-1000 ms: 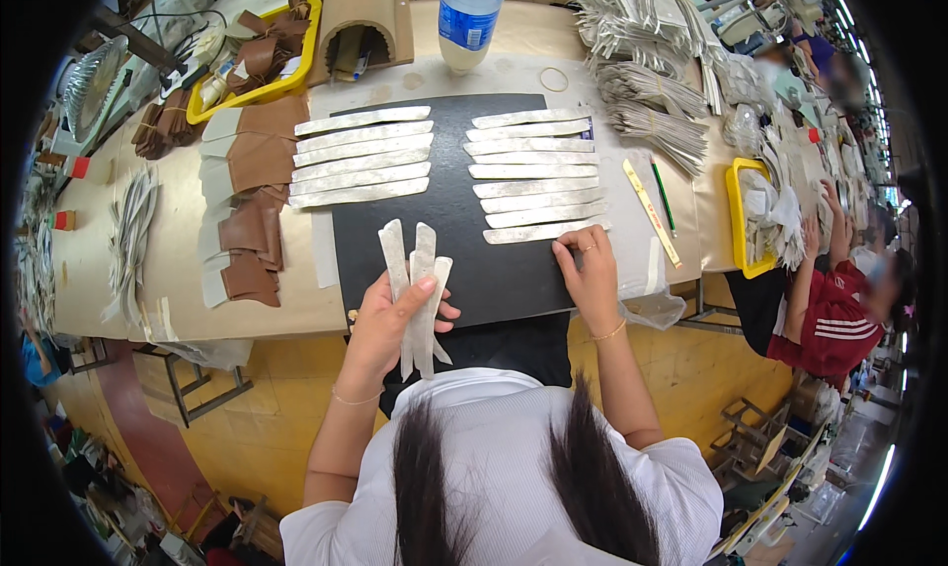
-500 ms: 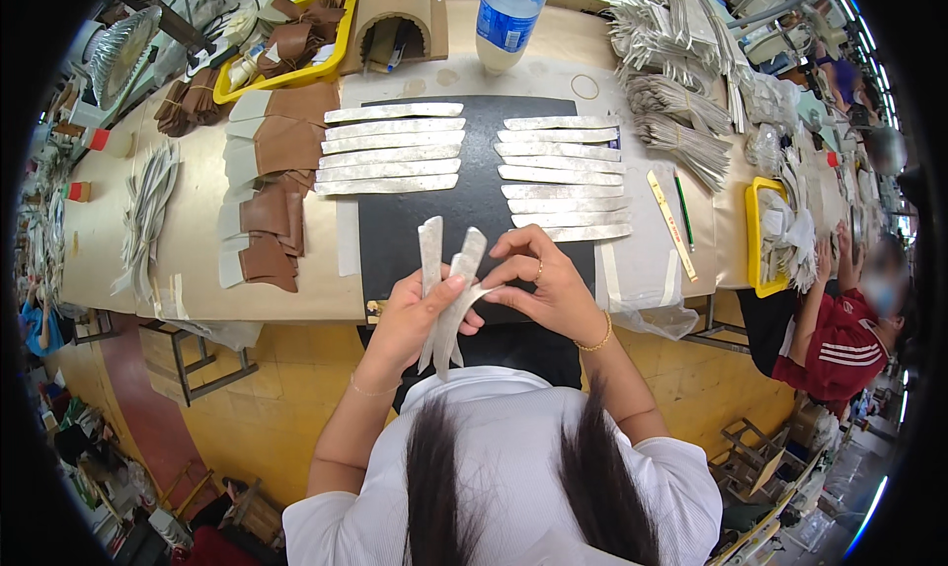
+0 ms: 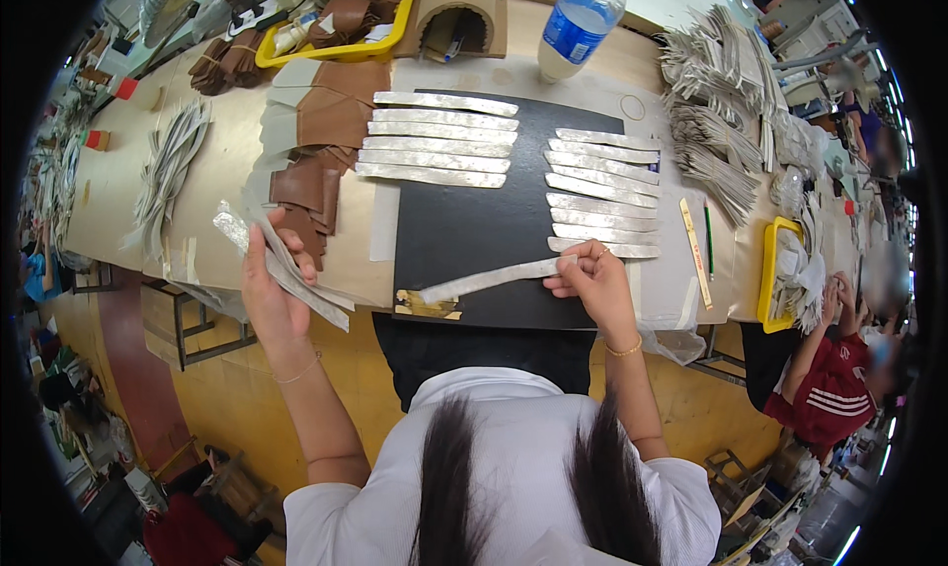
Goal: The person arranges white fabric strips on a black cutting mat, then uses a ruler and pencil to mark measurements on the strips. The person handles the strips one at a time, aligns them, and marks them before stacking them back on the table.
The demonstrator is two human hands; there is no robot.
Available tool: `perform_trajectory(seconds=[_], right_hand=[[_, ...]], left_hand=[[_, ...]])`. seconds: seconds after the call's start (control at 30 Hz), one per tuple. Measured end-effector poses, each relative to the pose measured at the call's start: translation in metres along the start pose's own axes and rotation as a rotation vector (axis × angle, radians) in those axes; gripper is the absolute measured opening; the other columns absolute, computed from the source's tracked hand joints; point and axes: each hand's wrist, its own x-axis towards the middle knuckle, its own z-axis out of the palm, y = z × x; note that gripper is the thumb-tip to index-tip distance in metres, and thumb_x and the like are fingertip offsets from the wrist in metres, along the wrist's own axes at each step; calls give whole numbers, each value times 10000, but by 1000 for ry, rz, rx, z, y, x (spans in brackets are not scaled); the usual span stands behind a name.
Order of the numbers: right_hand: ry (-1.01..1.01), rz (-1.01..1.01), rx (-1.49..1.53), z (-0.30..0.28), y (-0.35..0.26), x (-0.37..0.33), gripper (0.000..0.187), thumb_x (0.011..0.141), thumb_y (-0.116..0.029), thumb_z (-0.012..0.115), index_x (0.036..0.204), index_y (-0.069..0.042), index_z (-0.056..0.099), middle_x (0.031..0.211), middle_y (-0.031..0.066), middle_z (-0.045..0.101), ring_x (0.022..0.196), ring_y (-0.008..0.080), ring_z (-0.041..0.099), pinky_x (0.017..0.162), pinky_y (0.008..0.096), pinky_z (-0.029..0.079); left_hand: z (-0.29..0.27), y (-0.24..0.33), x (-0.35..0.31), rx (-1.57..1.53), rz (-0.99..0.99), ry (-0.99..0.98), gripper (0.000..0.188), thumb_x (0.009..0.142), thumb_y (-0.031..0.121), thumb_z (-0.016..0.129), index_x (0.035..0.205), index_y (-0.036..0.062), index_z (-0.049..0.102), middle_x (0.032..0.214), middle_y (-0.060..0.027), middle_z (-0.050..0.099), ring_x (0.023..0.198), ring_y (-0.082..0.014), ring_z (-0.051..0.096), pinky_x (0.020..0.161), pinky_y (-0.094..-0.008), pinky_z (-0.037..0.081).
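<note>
A pale strip (image 3: pixel 494 279) slants over a black board (image 3: pixel 464 230), pinched by the right hand's (image 3: pixel 600 287) fingers; the left hand (image 3: pixel 276 289) grips more strips (image 3: pixel 229 225) between its fingers. The tan surface (image 3: pixel 109 215) carries a yellow tray (image 3: pixel 406 15) of brown pieces (image 3: pixel 341 21), a second tray (image 3: pixel 768 278) of whitish pieces (image 3: pixel 788 260) and a bottle (image 3: pixel 581 33). The floor (image 3: pixel 259 398) is yellow.

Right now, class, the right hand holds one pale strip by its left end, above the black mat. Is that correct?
Not quite. The head view shows the right hand holding the pale strip by its right end; it is indeed one strip, above the black mat.
</note>
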Motion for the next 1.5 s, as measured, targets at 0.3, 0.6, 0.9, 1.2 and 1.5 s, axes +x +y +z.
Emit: perform_trajectory(seconds=[0.3, 0.6, 0.9, 1.2, 1.5], right_hand=[[-85, -155, 236, 81, -16, 48, 157, 978, -21, 571, 1087, 63, 496, 961, 176, 681, 885, 217, 729, 742, 261, 613], [42, -210, -131, 73, -23, 58, 101, 926, -66, 673, 957, 30, 659, 841, 73, 702, 729, 131, 721, 622, 239, 583], [89, -380, -352, 86, -41, 82, 110, 890, -54, 692, 943, 36, 659, 863, 95, 672, 649, 136, 681, 585, 260, 544], [-192, -529, -297, 87, -59, 56, 284, 851, -172, 789, 1095, -64, 692, 994, 11, 583, 670, 61, 516, 627, 218, 465], [-431, -551, -239, 88, -74, 26, 183, 907, -107, 727, 1066, -26, 688, 914, 19, 658, 784, 87, 638, 691, 221, 511]], left_hand=[[14, -18, -16, 52, -164, -15, 377, 1037, 290, 528, 1207, -41, 585, 775, -61, 603, 605, -145, 572, 544, -268, 461], [7, -24, -26, 46, -232, -26, 436, 1025, 298, 551, 1270, -62, 563, 833, -58, 620, 684, -134, 593, 599, -279, 487], [30, -43, -34, -60, -385, -192, 455, 1023, 273, 570, 1332, -54, 505, 911, -83, 611, 810, -174, 611, 733, -332, 534], [45, -56, -44, -126, -525, -298, 454, 971, 230, 660, 1321, -29, 533, 927, -88, 639, 826, -163, 640, 747, -313, 554], [47, -67, -45, -186, -487, -256, 196, 963, 193, 670, 1053, 72, 546, 898, -57, 627, 843, -187, 656, 798, -355, 561]])
